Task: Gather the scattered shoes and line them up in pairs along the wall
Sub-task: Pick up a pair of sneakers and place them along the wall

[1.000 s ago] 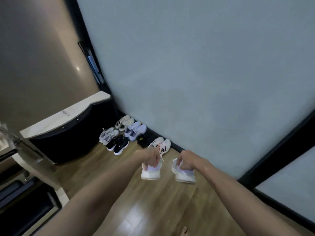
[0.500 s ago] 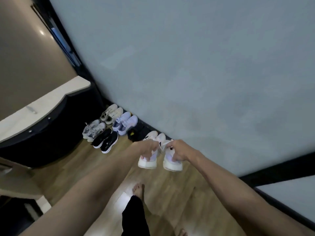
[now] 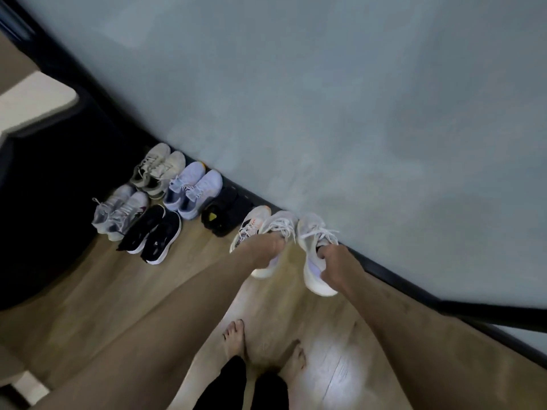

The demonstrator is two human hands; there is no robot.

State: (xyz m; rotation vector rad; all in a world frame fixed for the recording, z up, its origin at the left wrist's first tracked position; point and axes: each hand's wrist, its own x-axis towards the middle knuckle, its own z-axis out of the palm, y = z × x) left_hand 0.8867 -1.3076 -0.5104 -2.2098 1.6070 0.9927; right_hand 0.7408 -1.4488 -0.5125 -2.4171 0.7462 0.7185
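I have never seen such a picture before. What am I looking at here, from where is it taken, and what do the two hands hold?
No machine is here. A person wears a camera on the head, so the one view looks down along both arms to the wooden floor; the bare feet show at the bottom edge. The left hand holds one white sneaker, and the right hand holds the matching white sneaker, both near the grey wall. Along the wall's dark baseboard stand pairs already lined up: a beige pair, a lavender pair, a black pair and a white shoe with red marks. In front of them stand a grey pair and a black pair with white soles.
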